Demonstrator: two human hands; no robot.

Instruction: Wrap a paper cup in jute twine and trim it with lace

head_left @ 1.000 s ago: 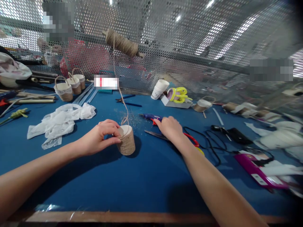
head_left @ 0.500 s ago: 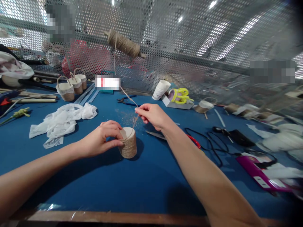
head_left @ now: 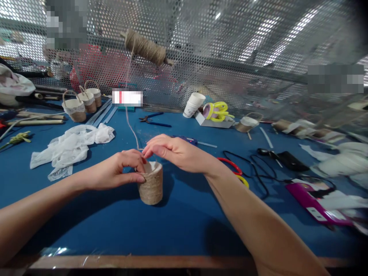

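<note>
**Holding a twine-wrapped cup [head_left: 151, 188] by the rim, left-handed**

Seen in the head view: pinching the cup's left rim with the left hand [head_left: 123, 169], with thumb against the outer wall and fingers bent over into the mouth. Placed near the middle of the blue tabletop [head_left: 178, 226], mouth upward; cannot tell whether resting on it or slightly raised. Held above the far side of the mouth, the right hand [head_left: 174, 151], with fingers extended close together and tips just beside the left fingertips. Cannot tell whether pinching the twine strand [head_left: 128, 119] there or only near it. Running down to those fingertips from the twine spool [head_left: 145, 46], mounted at the mesh screen [head_left: 201, 65].

Lying beyond the right hand and partly hidden by it, a blue glue gun [head_left: 186, 140]; farther back, blue-handled pliers [head_left: 156, 120], spread open. Showing beside the right wrist, red and yellow handle loops [head_left: 231, 165]. Spread out on the left, crumpled white lace [head_left: 70, 147], with three handled baskets [head_left: 75, 111] behind. Lying on the far right, a magenta power strip [head_left: 316, 205].
</note>
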